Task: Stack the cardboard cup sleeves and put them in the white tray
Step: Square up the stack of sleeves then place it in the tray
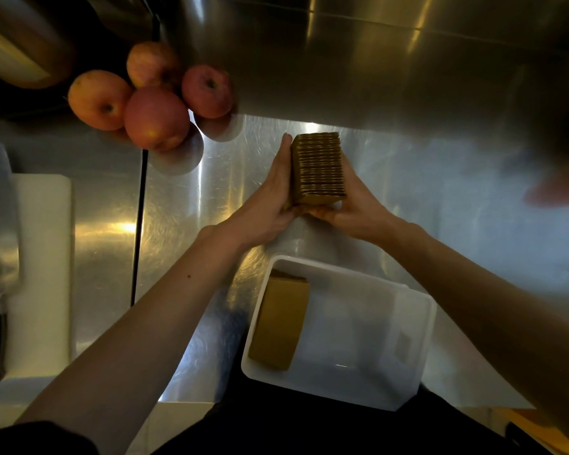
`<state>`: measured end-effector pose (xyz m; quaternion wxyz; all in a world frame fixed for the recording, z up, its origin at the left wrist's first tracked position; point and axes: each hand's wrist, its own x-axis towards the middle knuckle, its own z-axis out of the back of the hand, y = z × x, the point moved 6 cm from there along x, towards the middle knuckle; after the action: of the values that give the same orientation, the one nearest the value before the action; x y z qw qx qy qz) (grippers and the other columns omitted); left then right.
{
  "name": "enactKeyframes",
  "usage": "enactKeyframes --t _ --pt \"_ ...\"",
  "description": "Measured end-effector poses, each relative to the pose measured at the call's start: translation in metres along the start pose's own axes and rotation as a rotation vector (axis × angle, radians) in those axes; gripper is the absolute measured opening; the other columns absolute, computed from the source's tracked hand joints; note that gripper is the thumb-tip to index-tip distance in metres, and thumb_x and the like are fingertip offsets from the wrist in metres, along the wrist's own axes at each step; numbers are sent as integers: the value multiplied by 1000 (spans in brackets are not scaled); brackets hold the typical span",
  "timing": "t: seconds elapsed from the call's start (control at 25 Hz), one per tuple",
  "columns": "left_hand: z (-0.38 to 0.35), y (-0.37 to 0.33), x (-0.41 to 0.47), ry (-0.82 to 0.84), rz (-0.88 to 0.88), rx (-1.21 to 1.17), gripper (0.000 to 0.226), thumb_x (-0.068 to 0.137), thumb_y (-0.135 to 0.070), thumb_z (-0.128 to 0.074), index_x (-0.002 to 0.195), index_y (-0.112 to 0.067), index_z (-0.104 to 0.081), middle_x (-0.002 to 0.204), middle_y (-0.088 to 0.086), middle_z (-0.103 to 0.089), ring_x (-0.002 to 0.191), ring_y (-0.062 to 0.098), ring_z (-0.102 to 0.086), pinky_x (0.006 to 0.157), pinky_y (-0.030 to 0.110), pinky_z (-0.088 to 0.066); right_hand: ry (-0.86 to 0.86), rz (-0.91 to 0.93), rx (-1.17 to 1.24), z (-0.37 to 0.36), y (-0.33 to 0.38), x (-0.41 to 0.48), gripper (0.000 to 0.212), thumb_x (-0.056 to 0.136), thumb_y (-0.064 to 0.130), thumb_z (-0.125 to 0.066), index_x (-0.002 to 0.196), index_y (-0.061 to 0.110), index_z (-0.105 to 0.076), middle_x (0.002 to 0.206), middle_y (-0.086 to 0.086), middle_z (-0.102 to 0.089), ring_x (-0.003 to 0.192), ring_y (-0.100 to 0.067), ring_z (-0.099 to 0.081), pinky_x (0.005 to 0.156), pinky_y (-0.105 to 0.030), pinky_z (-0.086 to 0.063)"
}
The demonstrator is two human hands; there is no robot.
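A thick stack of brown cardboard cup sleeves (317, 167) stands on edge above the steel counter, pressed between both palms. My left hand (273, 198) lies flat against its left side, and my right hand (352, 205) cups its right side and lower end. Nearer to me sits the white tray (418, 343), at the counter's front edge. Another stack of sleeves (281, 323) lies inside the tray along its left wall. The rest of the tray floor is bare.
Several red apples (155, 116) sit at the back left of the counter. A white cutting board (43, 274) with a large knife (0, 251) on it lies at the far left. A steel backsplash (375, 60) rises behind the stack.
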<state>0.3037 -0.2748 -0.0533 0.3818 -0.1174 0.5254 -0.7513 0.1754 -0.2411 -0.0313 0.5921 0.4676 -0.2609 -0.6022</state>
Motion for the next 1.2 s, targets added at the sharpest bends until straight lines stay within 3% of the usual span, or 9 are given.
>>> enactKeyframes --t 0.12,0.32,0.44,0.68,0.8,0.96,1.2 --pt "-7 1 -2 12 32 -15 111 90 -36 -64 151 -10 25 165 13 -7 151 26 -18 121 44 -26 16 -22 -13 -2 -1 2 84 80 22 -76 146 11 -25 137 5 -35 126 -3 -37 101 0 -26" --pt "-16 5 -2 4 43 -21 113 91 -38 -63 147 -20 34 163 12 -13 145 19 -32 116 39 -35 121 -56 -63 -3 -12 3 90 84 25 -73 151 4 -16 137 12 -29 125 0 -36 101 -1 -27" --pt "-16 7 1 14 83 -84 113 89 -52 -60 147 -25 33 161 10 -19 141 15 -36 114 35 -36 152 -62 -94 -1 -16 5 93 84 26 -73 153 6 -14 139 14 -26 126 2 -34 100 1 -25" --pt "-16 9 5 -23 124 -3 110 91 -35 -63 149 -23 29 159 10 -27 140 20 -40 113 42 -39 151 -74 -95 -1 -20 5 94 84 34 -72 153 10 -14 154 0 -27 128 2 -31 105 -3 -25" --pt "-15 9 0 -7 94 33 108 93 -30 -64 150 -21 27 158 9 -29 137 18 -43 112 41 -41 135 -97 -93 0 -19 5 92 85 26 -71 153 9 -11 153 -3 -31 125 1 -33 96 3 -24" --pt "-17 9 -6 -22 77 29 103 94 -27 -63 153 -16 21 157 8 -31 138 16 -43 112 40 -40 122 -89 -93 -3 -20 1 93 86 17 -70 153 6 -7 150 -5 -36 125 -2 -37 101 -4 -26" --pt "-18 5 0 -1 63 42 106 94 -26 -62 150 -21 28 159 9 -26 140 19 -41 113 40 -40 96 -93 -89 1 -24 1 89 88 17 -69 153 6 -10 151 -6 -36 125 -1 -37 99 -3 -26"
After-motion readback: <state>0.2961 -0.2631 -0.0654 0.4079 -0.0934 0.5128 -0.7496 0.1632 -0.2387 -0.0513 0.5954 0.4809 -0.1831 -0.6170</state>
